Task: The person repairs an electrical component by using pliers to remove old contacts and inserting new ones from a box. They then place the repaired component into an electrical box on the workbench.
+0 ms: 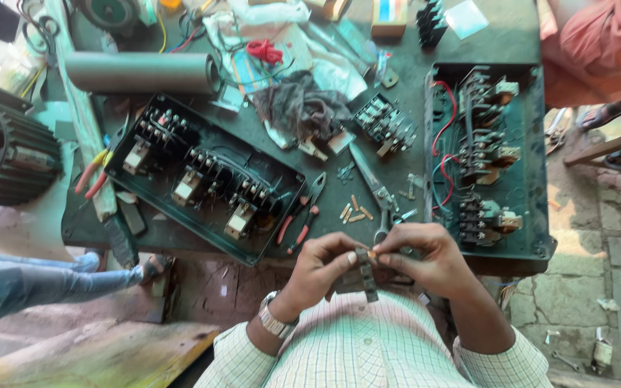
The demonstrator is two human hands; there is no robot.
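Both sets of fingertips pinch a small dark grey contact block, held upright in front of the checked shirt, just below the table edge; left hand grips it from the left w/ thumb and forefinger closed on its upper end, right hand closes on the same end from the right – fingers of both clenched on the part, something small and brownish shows between the tips, can't tell what. Left wrist wears a metal watch. Just above the hands on the dark green table: a spanner, a scatter of small brass bits, red-handled pliers. To the left an open black starter box w/ rows of contactors; to the right a green box w/ red wiring, standing at the table's right edge. Further up – a loose black contactor, a dark rag, a grey tube. Far left a ribbed motor housing; another person's jeans leg and sandal at lower left, one more person's foot upper right
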